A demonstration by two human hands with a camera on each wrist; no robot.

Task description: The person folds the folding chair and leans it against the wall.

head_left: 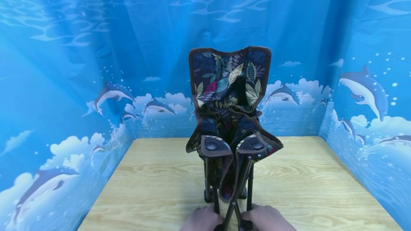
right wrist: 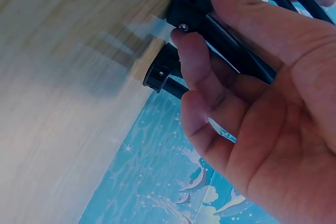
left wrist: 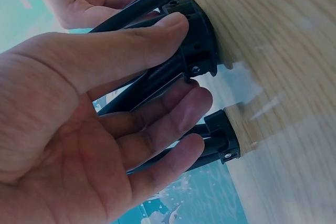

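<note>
A folding camp chair point(head_left: 221, 77) with dark leaf-print fabric stands upright on the table, its frame drawn partly together and its seat sagging in folds. Low at the front, my left hand point(head_left: 203, 219) pinches one black plastic foot point(left wrist: 199, 40), thumb on top and fingers curled beneath. On the opposite side, my right hand point(head_left: 268, 219) grips another front foot point(right wrist: 189, 3) between thumb and fingers. Crossed black tubes point(head_left: 234, 209) run between the hands. Some fingertips are hidden behind the feet and tubes.
Wood-grain table top point(head_left: 151, 177) lies under and around the chair. Blue curtains point(head_left: 154, 38) printed with dolphins and clouds hang behind the table and along both sides. A rear chair foot point(left wrist: 223, 135) sits on the wood beyond the left hand.
</note>
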